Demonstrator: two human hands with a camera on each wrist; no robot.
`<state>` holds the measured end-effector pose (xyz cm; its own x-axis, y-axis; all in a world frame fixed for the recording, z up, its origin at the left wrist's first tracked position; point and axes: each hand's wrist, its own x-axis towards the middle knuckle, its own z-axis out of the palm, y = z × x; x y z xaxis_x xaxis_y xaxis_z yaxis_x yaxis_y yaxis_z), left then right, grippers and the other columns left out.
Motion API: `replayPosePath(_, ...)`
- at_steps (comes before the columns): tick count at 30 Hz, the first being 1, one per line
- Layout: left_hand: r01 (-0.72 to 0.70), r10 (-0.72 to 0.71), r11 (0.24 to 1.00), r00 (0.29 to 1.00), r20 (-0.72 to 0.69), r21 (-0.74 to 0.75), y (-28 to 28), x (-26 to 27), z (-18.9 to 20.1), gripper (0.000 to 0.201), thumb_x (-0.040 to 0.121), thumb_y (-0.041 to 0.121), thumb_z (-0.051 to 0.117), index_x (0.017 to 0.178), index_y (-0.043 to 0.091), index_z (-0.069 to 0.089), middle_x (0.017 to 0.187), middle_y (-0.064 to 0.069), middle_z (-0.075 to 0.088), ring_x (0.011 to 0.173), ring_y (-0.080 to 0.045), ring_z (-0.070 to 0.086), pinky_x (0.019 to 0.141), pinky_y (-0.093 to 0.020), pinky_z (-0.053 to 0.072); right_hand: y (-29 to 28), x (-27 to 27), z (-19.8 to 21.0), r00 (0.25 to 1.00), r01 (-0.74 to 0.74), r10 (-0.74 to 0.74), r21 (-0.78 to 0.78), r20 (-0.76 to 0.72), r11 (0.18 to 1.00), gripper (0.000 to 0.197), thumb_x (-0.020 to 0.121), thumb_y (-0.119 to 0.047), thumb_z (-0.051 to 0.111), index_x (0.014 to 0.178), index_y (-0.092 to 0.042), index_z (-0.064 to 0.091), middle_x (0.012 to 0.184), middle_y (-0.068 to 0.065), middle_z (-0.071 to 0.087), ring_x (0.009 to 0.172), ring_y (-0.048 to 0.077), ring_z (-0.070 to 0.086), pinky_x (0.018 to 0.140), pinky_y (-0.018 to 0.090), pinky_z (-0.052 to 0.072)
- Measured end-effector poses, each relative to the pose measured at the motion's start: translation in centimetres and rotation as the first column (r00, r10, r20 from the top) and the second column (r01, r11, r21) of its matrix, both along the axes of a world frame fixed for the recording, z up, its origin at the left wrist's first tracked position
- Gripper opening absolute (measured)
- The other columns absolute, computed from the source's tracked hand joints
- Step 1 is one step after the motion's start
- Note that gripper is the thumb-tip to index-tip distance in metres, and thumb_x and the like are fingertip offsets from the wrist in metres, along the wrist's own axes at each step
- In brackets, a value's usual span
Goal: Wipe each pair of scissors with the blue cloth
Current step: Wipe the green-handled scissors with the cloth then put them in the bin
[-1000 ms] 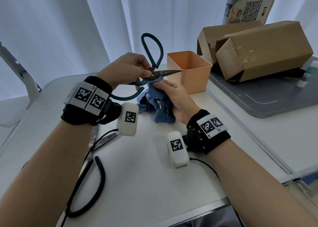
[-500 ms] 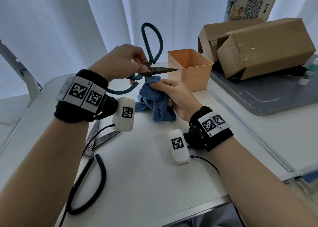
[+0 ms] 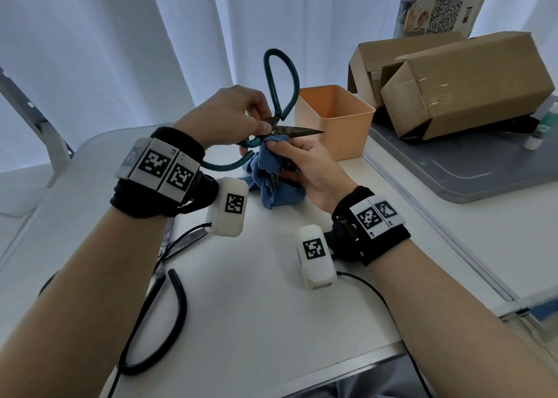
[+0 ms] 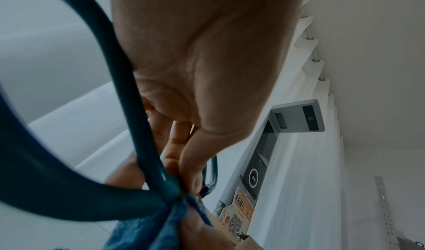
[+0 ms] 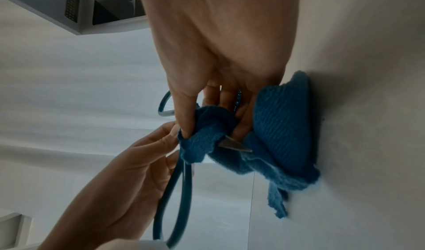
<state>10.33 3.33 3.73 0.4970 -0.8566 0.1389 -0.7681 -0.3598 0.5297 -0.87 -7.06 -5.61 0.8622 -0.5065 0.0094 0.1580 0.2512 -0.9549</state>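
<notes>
**Mid-wipe: green scissors spread so the cloth can reach the pivot**

Lying flat at the near left of the desk (image 3: 271, 322), partly under the left forearm, the black-handled scissors (image 3: 169, 304) sit out of the way of the work; whether they have been wiped cannot be told from how they lie.

Further right and raised above the desk, the left hand (image 3: 229, 116) pinches the green-handled scissors (image 3: 280, 95) close to the pivot, fingers curled round the metal just where the handles meet. Gripping there, not by the loops, probably steadies the tool against the rubbing. The handles are spread wide, one loop upright and the other sweeping down to the left, so the blades part and their inner faces lie exposed.

Next to it, the right hand (image 3: 308, 168) grips the blue cloth (image 3: 271, 183), thumb and fingers bunching a fold up against the underside of the blade near the pivot. In the right wrist view one blade tip (image 5: 239, 145) pokes out of the folds, so the cloth seems wrapped round that blade while the other blade points right, bare.

To the far right stand an orange bin (image 3: 335, 119) and cardboard boxes (image 3: 459, 83), clear of the hands.
</notes>
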Motion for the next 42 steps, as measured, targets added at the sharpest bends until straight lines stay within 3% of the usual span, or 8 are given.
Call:
replayPosePath(12, -0.085, 0.073, 0.99, 0.991, -0.108, -0.11, 0.4, 0.6, 0.5, 0.003, 0.091, 0.014, 0.068, 0.094, 0.015, 0.066, 0.08, 0.004, 0.066, 0.061, -0.013, 0.061, 0.05, -0.007, 0.045, 0.2, -0.1, 0.6, 0.997, -0.059, 0.056, 0.054, 0.052, 0.997, 0.013, 0.091, -0.005, 0.064, 0.104, -0.004, 0.066, 0.088, 0.007, 0.07, 0.074, 0.014, 0.07, 0.068, 0.024, 0.058)
replayPosePath(17, -0.184, 0.149, 0.958, 0.975, -0.168, -0.218, 1.1, 1.8, 0.7, 0.008, 0.09, 0.014, 0.067, 0.098, 0.012, 0.067, 0.08, 0.003, 0.068, 0.058, -0.009, 0.06, 0.063, -0.016, 0.047, 0.3, -0.2, 0.4, 0.997, -0.069, 0.068, 0.037, 0.034, 0.997, 0.005, 0.09, -0.005, 0.066, 0.095, -0.006, 0.065, 0.089, 0.01, 0.069, 0.075, 0.017, 0.069, 0.069, 0.027, 0.059)
replayPosePath(21, -0.279, 0.221, 0.902, 0.954, -0.202, -0.33, 1.6, 2.7, 0.9, 0.011, 0.091, 0.01, 0.064, 0.102, 0.009, 0.066, 0.084, -0.002, 0.071, 0.05, -0.007, 0.061, 0.049, -0.007, 0.046, 0.1, 0.0, 0.0, 0.999, -0.04, 0.04, -0.005, -0.031, 0.999, 0.008, 0.088, -0.005, 0.068, 0.085, -0.011, 0.064, 0.089, 0.011, 0.068, 0.083, 0.022, 0.067, 0.079, 0.035, 0.057)
replayPosePath(25, -0.361, 0.247, 0.815, 0.924, -0.291, -0.454, 2.3, 3.7, 1.7, 0.012, 0.093, 0.011, 0.062, 0.105, 0.008, 0.063, 0.087, -0.001, 0.07, 0.052, -0.008, 0.064, 0.054, -0.013, 0.051, -0.2, 0.3, -0.7, 0.994, 0.001, -0.01, -0.084, -0.112, 0.996, 0.008, 0.087, -0.006, 0.069, 0.091, -0.013, 0.066, 0.097, 0.012, 0.068, 0.092, 0.025, 0.064, 0.091, 0.045, 0.054)
replayPosePath(30, -0.392, 0.208, 0.746, 0.905, -0.371, -0.539, 2.3, 3.8, 1.6, 0.011, 0.095, 0.01, 0.06, 0.105, 0.006, 0.059, 0.091, -0.002, 0.07, 0.053, -0.01, 0.064, 0.055, -0.012, 0.05, -0.2, 0.1, -0.4, 0.969, 0.175, -0.194, -0.133, -0.153, 0.976, 0.011, 0.089, -0.019, 0.064, 0.079, -0.022, 0.067, 0.067, -0.005, 0.056, 0.058, 0.011, 0.048, 0.051, 0.022, 0.04)
replayPosePath(32, -0.396, 0.18, 0.734, 0.897, -0.405, -0.551, 1.8, 3.5, 1.4, 0.011, 0.096, 0.01, 0.059, 0.106, 0.005, 0.058, 0.096, -0.006, 0.071, 0.057, -0.013, 0.066, 0.056, -0.01, 0.049, -0.7, 0.1, -0.5, 0.959, 0.261, -0.266, -0.057, -0.096, 0.964, 0.006, 0.088, -0.018, 0.067, 0.093, -0.019, 0.063, 0.065, -0.003, 0.053, 0.054, 0.01, 0.044, 0.047, 0.022, 0.036)
replayPosePath(37, -0.372, 0.111, 0.762, 0.881, -0.459, -0.529, 0.5, 2.4, 0.5, 0.025, 0.096, 0.012, 0.061, 0.116, -0.003, 0.06, 0.106, -0.013, 0.071, 0.062, -0.02, 0.07, 0.054, -0.007, 0.047, -1.2, 0.1, -0.2, 0.949, 0.312, -0.314, 0.073, 0.015, 0.947, 0.012, 0.088, -0.013, 0.068, 0.098, -0.012, 0.063, 0.072, -0.001, 0.06, 0.057, 0.008, 0.056, 0.061, 0.023, 0.049)
replayPosePath(42, -0.394, 0.076, 0.728, 0.859, -0.506, -0.56, -0.5, 1.2, -0.1, 0.024, 0.094, 0.011, 0.064, 0.113, -0.002, 0.06, 0.1, -0.013, 0.071, 0.063, -0.022, 0.071, 0.058, -0.012, 0.051, -0.4, 0.2, 1.7, 0.994, -0.006, -0.003, 0.09, 0.105, 0.996, 0.029, 0.097, -0.029, 0.058, 0.107, -0.004, 0.069, 0.09, 0.006, 0.067, 0.079, 0.014, 0.061, 0.074, 0.024, 0.054)
